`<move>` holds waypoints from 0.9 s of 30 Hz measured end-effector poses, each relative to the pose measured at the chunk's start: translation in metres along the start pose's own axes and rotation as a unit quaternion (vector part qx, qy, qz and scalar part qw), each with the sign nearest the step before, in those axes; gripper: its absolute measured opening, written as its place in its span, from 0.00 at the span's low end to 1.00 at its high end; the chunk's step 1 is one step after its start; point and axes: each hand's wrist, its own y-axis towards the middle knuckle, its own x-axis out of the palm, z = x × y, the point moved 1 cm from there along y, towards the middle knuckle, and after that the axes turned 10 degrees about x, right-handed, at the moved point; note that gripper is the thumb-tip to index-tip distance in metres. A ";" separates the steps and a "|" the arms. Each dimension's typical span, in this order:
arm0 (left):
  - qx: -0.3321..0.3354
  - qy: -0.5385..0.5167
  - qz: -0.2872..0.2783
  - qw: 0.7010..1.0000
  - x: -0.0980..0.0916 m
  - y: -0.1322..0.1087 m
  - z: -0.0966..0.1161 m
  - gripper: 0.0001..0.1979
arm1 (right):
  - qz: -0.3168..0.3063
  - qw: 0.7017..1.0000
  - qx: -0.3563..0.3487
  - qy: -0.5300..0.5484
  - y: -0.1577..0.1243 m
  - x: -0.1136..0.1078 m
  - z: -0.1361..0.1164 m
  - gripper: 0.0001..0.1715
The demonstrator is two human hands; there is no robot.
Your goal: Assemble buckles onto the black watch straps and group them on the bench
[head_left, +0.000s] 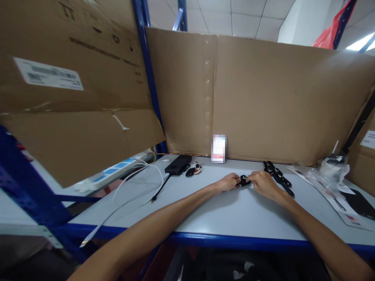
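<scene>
Both hands meet over the pale tabletop around a small black watch-like item [243,180] with a shiny face. My left hand [230,182] pinches its left side, and my right hand [262,182] grips its right side with bent fingers. Just right of my right hand, several black straps or watches [277,174] lie side by side on the table. A phone with a lit screen [219,149] stands upright against the cardboard behind the hands.
A black power bank [178,164], keys [193,170] and white cables [137,195] lie at the left, by a power strip [113,171]. Plastic packaging [328,181] and a dark flat object [359,203] lie at the right. Cardboard panels [278,101] stand behind.
</scene>
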 end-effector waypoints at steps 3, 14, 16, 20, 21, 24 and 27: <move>-0.002 0.001 -0.002 1.000 0.000 0.001 -0.001 0.17 | 0.010 0.999 0.025 -0.016 0.000 -0.001 0.001 0.27; -0.004 0.017 -0.004 1.000 0.000 0.001 0.000 0.16 | 0.010 1.000 0.013 -0.011 0.000 -0.002 0.002 0.28; -0.007 0.022 -0.006 1.000 0.000 0.002 -0.001 0.16 | 0.019 1.000 0.009 0.000 0.000 -0.001 0.003 0.28; -0.005 0.031 -0.004 0.999 0.000 0.002 -0.002 0.16 | 0.011 1.000 -0.022 0.019 -0.001 0.001 -0.002 0.28; -0.003 0.035 -0.002 0.999 0.001 0.002 -0.002 0.16 | 0.007 1.000 -0.024 0.018 -0.001 0.002 -0.003 0.26; 0.001 0.055 0.009 0.998 0.002 0.002 -0.003 0.16 | 0.012 1.000 0.001 0.020 -0.001 0.003 -0.006 0.18; 0.010 0.109 0.021 0.994 0.003 0.002 -0.004 0.15 | 0.022 0.998 0.043 0.032 0.000 0.006 -0.008 0.10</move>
